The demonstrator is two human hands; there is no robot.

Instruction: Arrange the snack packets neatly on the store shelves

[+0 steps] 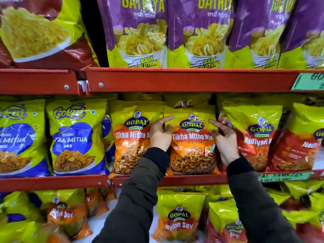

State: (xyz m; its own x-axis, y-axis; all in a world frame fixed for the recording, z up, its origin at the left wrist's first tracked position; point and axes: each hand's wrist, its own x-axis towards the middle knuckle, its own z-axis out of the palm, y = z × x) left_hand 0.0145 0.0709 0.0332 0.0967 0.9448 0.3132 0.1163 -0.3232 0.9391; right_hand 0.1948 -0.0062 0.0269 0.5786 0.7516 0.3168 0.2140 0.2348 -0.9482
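Note:
A yellow and orange Tikha Mitha Mix packet (192, 146) stands upright on the middle red shelf (192, 179). My left hand (160, 133) grips its left edge, thumb across the front near the top. My right hand (225, 139) holds its right edge, fingers curled on the front. A second Tikha Mitha Mix packet (130, 142) stands just left of it, partly behind my left hand. More yellow packets sit behind in the shadow.
Red Nadiyadi packets (254, 137) stand right of my hands, blue Gokul packets (75, 137) to the left. Purple Gathiya bags (138, 32) fill the upper shelf (175, 79). Nylon Sev packets (178, 220) lie loosely on the shelf below.

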